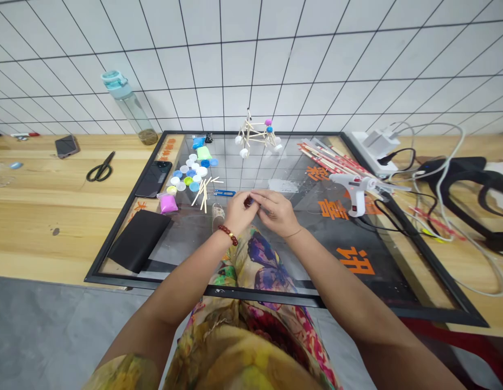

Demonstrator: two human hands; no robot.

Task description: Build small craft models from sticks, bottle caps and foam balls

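Observation:
My left hand (240,212) and my right hand (279,212) meet over the middle of the glass panel, fingertips pinched together. Something small and dark shows between the fingers of the left hand, too covered to name. Just beyond the left hand lies a small blue tool (224,193). Pale wooden sticks (204,196) are scattered left of it, beside a cluster of white, blue and green bottle caps (190,173). Farther back stands a stick model (251,132) with white, pink and blue lumps at its joints.
A white glue gun (356,189) with its cord rests at right, near wrapped sticks (328,156) and a power strip (369,154). At left are a pink packet (168,203), black folder (140,241), phone (154,179), scissors (100,169) and bottle (131,111). A black frame (268,293) edges the glass.

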